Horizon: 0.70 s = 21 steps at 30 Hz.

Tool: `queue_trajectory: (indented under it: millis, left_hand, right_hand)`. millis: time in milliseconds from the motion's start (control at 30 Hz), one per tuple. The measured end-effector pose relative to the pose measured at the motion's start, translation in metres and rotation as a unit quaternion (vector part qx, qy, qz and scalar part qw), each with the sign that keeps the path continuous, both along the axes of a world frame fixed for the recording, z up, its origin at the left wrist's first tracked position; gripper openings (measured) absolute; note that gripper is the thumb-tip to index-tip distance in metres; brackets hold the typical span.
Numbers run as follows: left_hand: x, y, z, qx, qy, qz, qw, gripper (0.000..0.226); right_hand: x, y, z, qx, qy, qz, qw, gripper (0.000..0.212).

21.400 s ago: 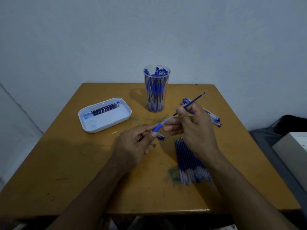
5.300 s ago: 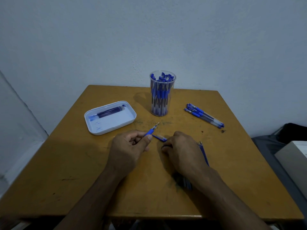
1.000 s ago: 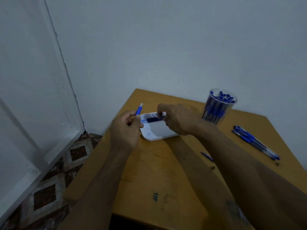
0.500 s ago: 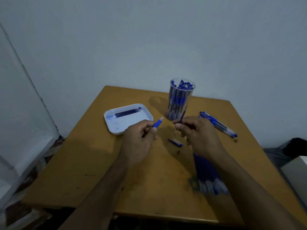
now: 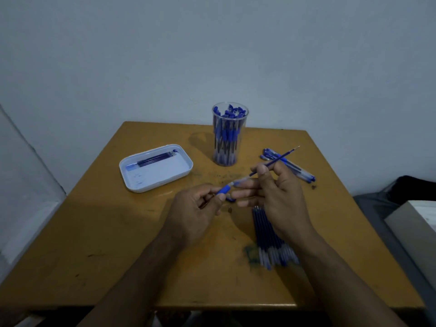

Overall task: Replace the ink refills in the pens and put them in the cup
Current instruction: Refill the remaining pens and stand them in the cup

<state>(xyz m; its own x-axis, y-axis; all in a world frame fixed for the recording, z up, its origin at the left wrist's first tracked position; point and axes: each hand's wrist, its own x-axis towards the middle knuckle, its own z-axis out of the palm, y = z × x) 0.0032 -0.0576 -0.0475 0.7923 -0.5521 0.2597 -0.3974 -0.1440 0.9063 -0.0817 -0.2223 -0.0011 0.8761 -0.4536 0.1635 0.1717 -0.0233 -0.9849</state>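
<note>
My left hand [image 5: 193, 213] grips a pen barrel with a blue grip [image 5: 223, 190] over the middle of the table. My right hand [image 5: 276, 197] pinches a blue ink refill [image 5: 274, 160], its lower end at the barrel's mouth and its metal tip pointing up and to the right. A clear cup [image 5: 227, 134] full of blue pens stands at the back centre. A pile of blue refills [image 5: 269, 239] lies under my right wrist. A white tray [image 5: 181, 171] at the left holds a few refills [image 5: 153, 159]. A small blue pen part [image 5: 230, 199] lies between my hands.
A few blue pens [image 5: 290, 165] lie at the back right of the wooden table [image 5: 94, 244]. A tiny dark piece [image 5: 230, 210] sits beside the refill pile. A dark bag and a pale box stand beyond the right edge; a wall rises behind.
My right hand has picked up a refill and brought its end to the barrel held in my left hand. The view swung back from the left to the table centre.
</note>
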Motion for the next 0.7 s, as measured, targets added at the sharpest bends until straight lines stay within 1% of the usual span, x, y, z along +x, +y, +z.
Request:
queue_trajectory:
  millis: [233, 400, 533, 633, 700]
  left_hand:
    - [0.000, 0.000, -0.003, -0.007, -0.015, -0.013, 1.000, 0.018]
    - [0.000, -0.001, -0.005, -0.005, -0.009, -0.009, 1.000, 0.018]
    - [-0.001, 0.000, -0.005, 0.001, -0.007, -0.010, 1.000, 0.017]
    - [-0.002, 0.000, -0.005, 0.000, -0.016, -0.016, 1.000, 0.018]
    - [-0.002, -0.001, -0.005, -0.006, -0.017, -0.017, 1.000, 0.018]
  right_hand:
    - [0.001, 0.002, -0.005, -0.041, -0.013, -0.013, 0.999, 0.021]
    - [0.000, 0.001, -0.007, -0.051, -0.011, -0.010, 0.999, 0.022]
    - [0.000, -0.004, -0.008, -0.039, 0.012, 0.001, 0.999, 0.022]
    - [-0.001, -0.009, -0.007, -0.045, 0.045, 0.039, 0.997, 0.018]
    - [-0.002, -0.008, -0.006, -0.026, 0.050, 0.041, 0.998, 0.019]
